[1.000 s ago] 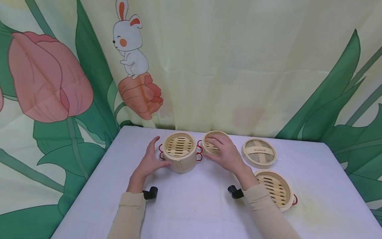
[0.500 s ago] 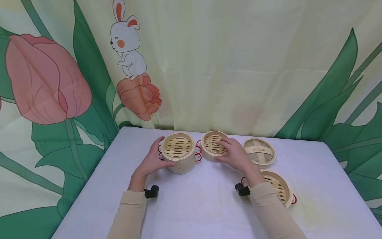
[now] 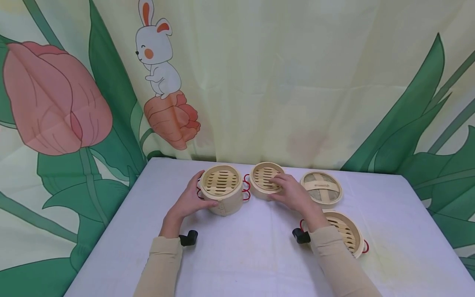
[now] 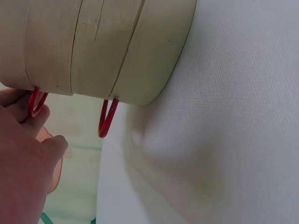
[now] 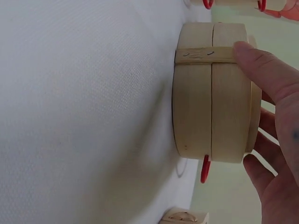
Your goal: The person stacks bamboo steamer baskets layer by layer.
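Note:
A stack of bamboo steamer baskets (image 3: 224,202) with red side loops stands at the back of the table. My left hand (image 3: 187,199) grips its left side, thumb against the front wall and fingers round towards the back. In the left wrist view, some fingers (image 4: 39,119) show behind an upper red loop. Right of the stack is a lower bamboo steamer basket (image 3: 259,192) with a slatted base. My right hand (image 3: 295,194) holds its right side. In the right wrist view, the thumb (image 5: 252,58) lies on the basket's wall (image 5: 205,107) and the other fingers reach across its rim.
A round bamboo lid (image 3: 321,187) with a cross strap and handle lies to the right. Nearer, a wider slatted steamer basket (image 3: 346,231) is partly hidden by the right sleeve (image 3: 339,258). White cloth (image 3: 237,264) covers the table; a printed curtain (image 3: 259,103) hangs behind.
My right hand has shifted right and lower, from over the small basket to its right side. My left hand has come closer in around the stack. The baskets stay nearly in place.

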The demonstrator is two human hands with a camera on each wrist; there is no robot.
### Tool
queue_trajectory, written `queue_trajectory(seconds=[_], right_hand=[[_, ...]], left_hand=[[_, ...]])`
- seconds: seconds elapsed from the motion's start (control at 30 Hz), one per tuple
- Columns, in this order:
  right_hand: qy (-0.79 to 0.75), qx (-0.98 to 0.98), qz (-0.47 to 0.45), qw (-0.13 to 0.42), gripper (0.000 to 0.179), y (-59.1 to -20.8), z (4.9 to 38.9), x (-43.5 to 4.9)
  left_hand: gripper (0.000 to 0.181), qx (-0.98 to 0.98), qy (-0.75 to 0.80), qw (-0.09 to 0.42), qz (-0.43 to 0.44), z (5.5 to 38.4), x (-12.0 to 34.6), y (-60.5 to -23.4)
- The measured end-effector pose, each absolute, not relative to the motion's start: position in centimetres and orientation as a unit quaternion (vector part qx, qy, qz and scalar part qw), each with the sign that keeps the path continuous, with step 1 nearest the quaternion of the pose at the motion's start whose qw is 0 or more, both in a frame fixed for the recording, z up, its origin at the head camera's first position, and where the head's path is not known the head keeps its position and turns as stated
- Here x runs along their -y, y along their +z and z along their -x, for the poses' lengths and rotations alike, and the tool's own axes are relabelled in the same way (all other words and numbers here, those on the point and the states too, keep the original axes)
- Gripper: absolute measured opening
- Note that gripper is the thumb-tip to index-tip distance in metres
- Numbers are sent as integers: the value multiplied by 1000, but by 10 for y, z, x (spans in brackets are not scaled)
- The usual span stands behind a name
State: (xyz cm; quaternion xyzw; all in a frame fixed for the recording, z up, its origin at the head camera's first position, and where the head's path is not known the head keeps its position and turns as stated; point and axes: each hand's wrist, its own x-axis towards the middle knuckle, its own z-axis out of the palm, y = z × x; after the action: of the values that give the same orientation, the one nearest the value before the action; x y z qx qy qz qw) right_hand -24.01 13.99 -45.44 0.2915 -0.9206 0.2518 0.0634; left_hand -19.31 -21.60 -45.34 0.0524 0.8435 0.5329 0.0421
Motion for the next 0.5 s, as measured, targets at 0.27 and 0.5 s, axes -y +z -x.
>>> queue_trajectory(seconds=[0.27,0.5], right_hand=[[246,916,-306,75,31,-456,241,-138],[238,920,-300,80,23,-456,239,-139]], left_hand=[[123,-841,536,37,-59,194,216,-453],[121,-837,542,42,-60,194,217,-453]])
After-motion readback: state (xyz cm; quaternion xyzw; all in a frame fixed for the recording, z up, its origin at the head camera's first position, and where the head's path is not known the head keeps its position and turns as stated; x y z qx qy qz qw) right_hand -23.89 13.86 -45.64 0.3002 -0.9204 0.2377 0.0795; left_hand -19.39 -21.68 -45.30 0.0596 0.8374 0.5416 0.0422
